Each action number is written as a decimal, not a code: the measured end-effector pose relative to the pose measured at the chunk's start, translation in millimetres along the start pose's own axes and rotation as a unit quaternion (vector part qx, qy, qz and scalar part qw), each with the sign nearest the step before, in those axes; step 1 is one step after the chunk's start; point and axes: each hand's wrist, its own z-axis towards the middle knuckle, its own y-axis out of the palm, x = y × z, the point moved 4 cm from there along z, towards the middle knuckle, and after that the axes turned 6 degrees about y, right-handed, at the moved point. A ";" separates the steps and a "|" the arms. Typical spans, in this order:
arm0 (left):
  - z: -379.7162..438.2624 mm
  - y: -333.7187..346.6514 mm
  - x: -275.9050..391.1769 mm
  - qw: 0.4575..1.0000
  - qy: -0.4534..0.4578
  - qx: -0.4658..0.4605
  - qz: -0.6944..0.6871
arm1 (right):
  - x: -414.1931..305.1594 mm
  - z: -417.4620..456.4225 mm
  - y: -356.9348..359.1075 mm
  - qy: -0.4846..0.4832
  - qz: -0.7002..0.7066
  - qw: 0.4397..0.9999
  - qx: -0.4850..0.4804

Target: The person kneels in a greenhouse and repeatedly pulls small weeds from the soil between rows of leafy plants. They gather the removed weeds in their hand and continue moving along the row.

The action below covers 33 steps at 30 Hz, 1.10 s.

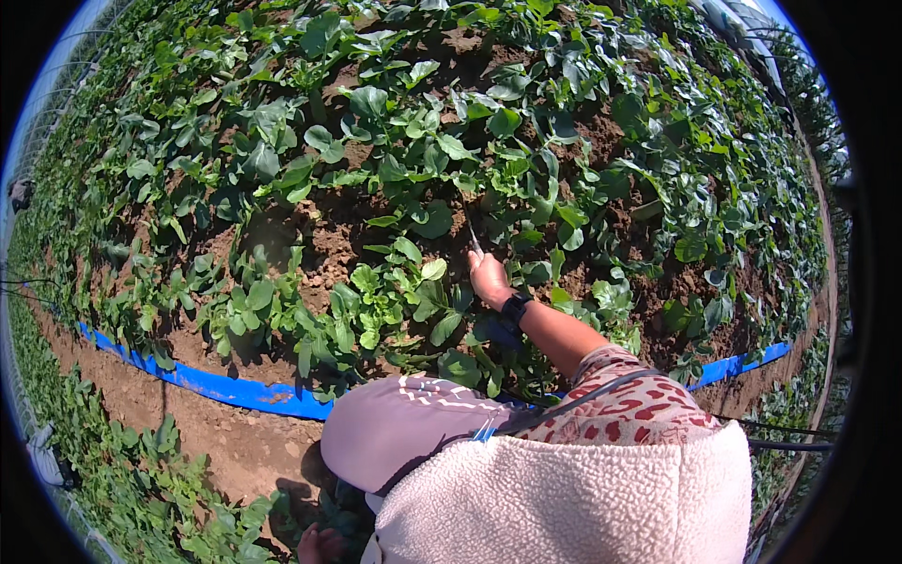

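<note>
My right hand [487, 277], with a dark watch [516, 309] on the wrist, reaches forward low among leafy green crop plants [437, 220]. It is shut on a slim metal hand tool [474, 236], whose far end disappears between leaves and brown soil, so its tip cannot be made out. Pale yellow-green leaves [434, 269] stand just left of the hand. My left hand [320, 544] shows only in part at the bottom edge, in shade beside the path plants; its fingers are too dark and cut off to read.
A blue plastic strip [232, 389] edges the bed in front of my bent knee [402, 430]. Behind it runs a bare soil path [232, 440], with more leafy plants [169, 486] beyond. A dark cable [782, 444] extends from my side to the right.
</note>
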 end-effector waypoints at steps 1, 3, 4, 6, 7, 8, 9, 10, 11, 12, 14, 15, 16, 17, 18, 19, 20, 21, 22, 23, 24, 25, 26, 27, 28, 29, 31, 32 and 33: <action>-1.0 -2.2 2.1 1.000 0.000 0.002 0.001 | -1.7 4.9 1.7 -0.003 0.009 1.000 -0.008; -6.1 -5.1 4.0 1.000 0.001 0.010 0.001 | -17.9 31.5 9.0 -0.023 0.057 0.998 0.010; -8.6 -6.1 4.0 1.000 -0.001 0.013 0.003 | -36.1 51.4 14.1 -0.068 0.014 0.995 0.070; -14.3 -6.9 1.8 1.000 -0.006 0.019 0.004 | -69.2 96.6 18.8 -0.125 -0.053 0.985 0.110; -16.0 -6.4 -0.1 1.000 -0.010 0.020 0.003 | -86.9 119.1 20.2 -0.147 -0.079 0.981 0.098; -19.8 -6.4 -3.0 1.000 -0.013 0.024 0.001 | -102.3 135.3 23.1 -0.167 -0.104 0.977 0.085; -22.8 -6.1 -5.8 1.000 -0.013 0.028 0.001 | -112.0 144.7 26.7 -0.167 -0.142 0.973 0.074; -23.7 -4.5 -9.1 0.999 -0.015 0.029 -0.001 | -120.3 147.5 27.2 -0.179 -0.107 0.974 0.088; -25.5 -4.0 -12.3 0.999 -0.018 0.030 -0.002 | -121.9 145.2 28.5 -0.161 -0.091 0.978 0.091; -25.0 -1.8 -16.2 0.999 -0.020 0.029 -0.005 | -122.1 138.4 30.1 -0.174 -0.165 0.967 0.089; -21.4 2.2 -21.1 1.000 -0.018 0.023 -0.010 | -105.1 111.1 29.2 -0.126 -0.093 0.983 0.095; -19.3 3.6 -22.6 1.000 -0.017 0.020 -0.012 | -89.2 93.8 28.4 -0.069 -0.035 0.992 0.101; -16.0 5.4 -24.0 1.000 -0.014 0.017 -0.014 | -77.7 81.6 27.4 -0.050 -0.041 0.996 0.057; -12.7 7.3 -24.8 1.000 -0.010 0.014 -0.015 | -67.5 71.7 25.8 -0.015 -0.043 0.999 0.013; -10.0 7.9 -24.4 1.000 -0.006 0.010 -0.014 | -59.0 60.2 23.0 0.003 -0.027 0.999 0.019; -6.6 9.0 -24.1 1.000 -0.002 0.006 -0.012 | -48.8 49.8 18.1 0.029 -0.005 0.999 0.029; -3.1 10.1 -23.1 1.000 0.003 -0.001 -0.011 | -56.2 40.1 18.5 -0.166 -0.290 0.943 -0.003; 0.4 11.4 -22.1 1.000 0.007 -0.007 -0.010 | -35.8 32.3 8.3 0.021 -0.016 1.000 0.011; 3.0 10.8 -20.4 1.000 0.013 -0.011 -0.008 | -31.2 25.9 1.3 -0.001 -0.018 1.000 -0.006; 4.7 10.7 -20.0 1.000 0.018 -0.014 -0.006 | -23.0 17.1 -3.9 0.003 -0.019 0.999 -0.029; 7.7 11.2 -19.2 1.000 0.024 -0.019 -0.004 | -15.3 7.9 -13.0 -0.028 -0.005 0.999 -0.041; 9.7 11.1 -19.2 0.999 0.028 -0.022 -0.005 | -9.7 1.8 -17.9 -0.030 -0.037 0.997 -0.065; 10.9 10.6 -19.6 0.999 0.032 -0.024 -0.005 | -3.8 -9.0 -22.9 -0.063 -0.045 0.995 -0.059; 12.8 10.6 -20.0 0.999 0.037 -0.028 -0.004 | 2.9 -18.5 -27.7 -0.080 -0.051 0.995 -0.044; 13.6 9.9 -20.8 0.999 0.040 -0.030 -0.002 | 9.1 -26.7 -29.8 -0.098 -0.080 0.990 -0.061; 15.0 9.8 -21.6 0.998 0.045 -0.033 -0.001 | 13.1 -31.9 -32.9 -0.109 -0.084 0.989 -0.050; 16.8 7.5 -22.6 0.998 0.052 -0.037 0.001 | 16.9 -28.3 -39.4 -0.105 -0.085 0.989 -0.053; 18.0 6.9 -23.1 0.998 0.058 -0.038 0.004 | 14.1 -22.2 -43.9 -0.123 -0.096 0.987 -0.033; 18.7 5.5 -23.2 0.997 0.065 -0.040 0.010 | 12.2 -15.1 -47.3 -0.117 -0.108 0.987 -0.025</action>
